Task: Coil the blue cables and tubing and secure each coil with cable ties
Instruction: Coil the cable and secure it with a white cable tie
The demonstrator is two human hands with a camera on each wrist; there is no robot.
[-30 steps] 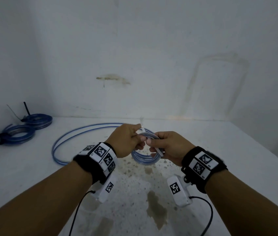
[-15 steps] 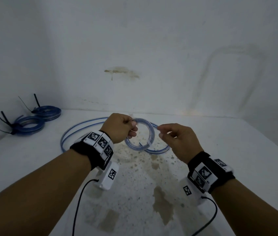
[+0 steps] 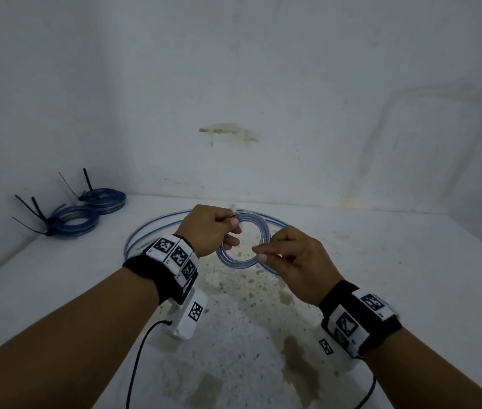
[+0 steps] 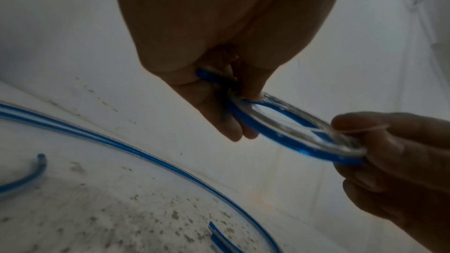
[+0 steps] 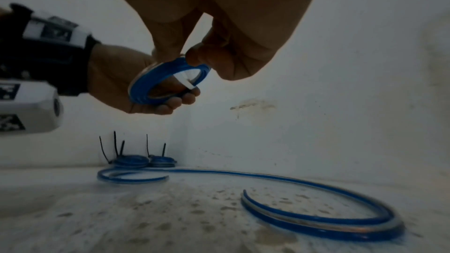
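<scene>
I hold a small coil of blue tubing (image 3: 244, 240) up above the table (image 3: 410, 261), between my two hands. My left hand (image 3: 208, 228) grips the coil's far-left side, fingers curled round the bundled turns, as the left wrist view shows where the blue loops run into my fist (image 4: 231, 76). My right hand (image 3: 289, 258) pinches the near-right side of the same coil between thumb and fingertips, the other fingers loosely bent; in the right wrist view the pinch sits on the top edge of the ring (image 5: 170, 82). A pale, translucent cable tie (image 5: 186, 82) crosses the opening of the coil; I cannot tell whether it is cinched. On the table behind and below the coil lies a long loose length of blue tubing (image 3: 157, 222), curving in a wide arc with its cut ends resting on the stained patch of the surface (image 5: 316, 224). Well apart, in the far-left corner by the wall, lie two finished blue coils (image 3: 76, 221) (image 3: 105, 199), touching or nearly so, each bound with black cable ties (image 3: 34, 208) whose tails stick up.
</scene>
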